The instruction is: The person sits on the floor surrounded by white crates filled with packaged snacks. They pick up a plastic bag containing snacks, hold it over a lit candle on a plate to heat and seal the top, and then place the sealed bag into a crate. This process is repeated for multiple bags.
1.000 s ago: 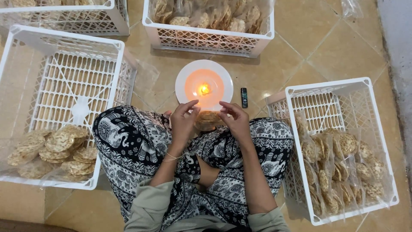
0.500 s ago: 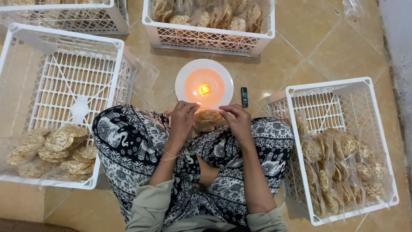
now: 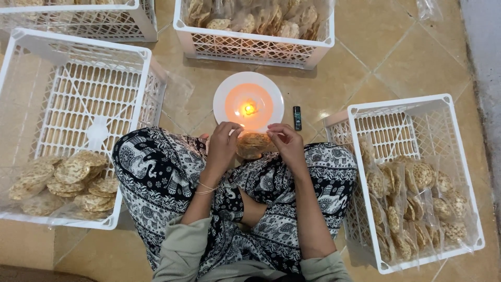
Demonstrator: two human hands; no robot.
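We are holding a bag of crackers (image 3: 253, 144) just below the candle (image 3: 248, 109) on its plate (image 3: 222, 96), so the flame can reach the bag. Our left hand (image 3: 223, 145) and right hand (image 3: 286, 142) are pinching its two sides. Crates (image 3: 365, 112) are sitting around the candle.

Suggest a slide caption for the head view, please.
Both hands, left hand and right hand, hold a bag of crackers beside a lit candle.

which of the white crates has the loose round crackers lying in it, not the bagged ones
The white crate on the person's left, with unbagged round crackers piled in its near corner; the others hold crackers in clear bags.
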